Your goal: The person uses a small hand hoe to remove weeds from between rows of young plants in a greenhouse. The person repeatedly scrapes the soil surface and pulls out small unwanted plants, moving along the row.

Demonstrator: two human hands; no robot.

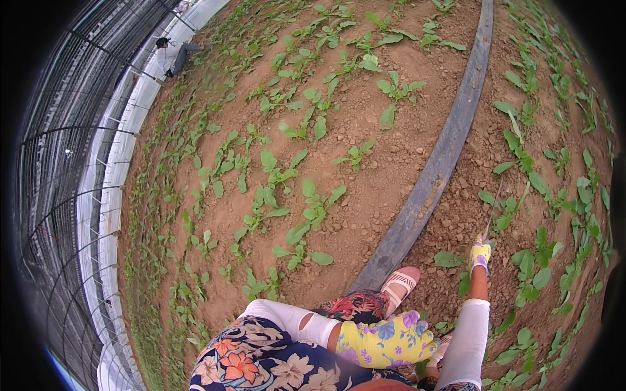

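My right hand, in a yellow floral glove, reaches out over the soil on the right. It grips a thin, long hand tool whose far end points away from me among the leaves. A leafy green seedling grows right beside the tool. My left hand, in a matching glove, is held low in front of my body with its fingers curled down. Its palm side is hidden, so whether it holds anything does not show. A green leaf shows just under its fingers.
A flat dark hose curves across the brown soil towards my pink shoe. Rows of seedlings grow on both sides. At the far left, another person sits near the white sheeting of a greenhouse wall.
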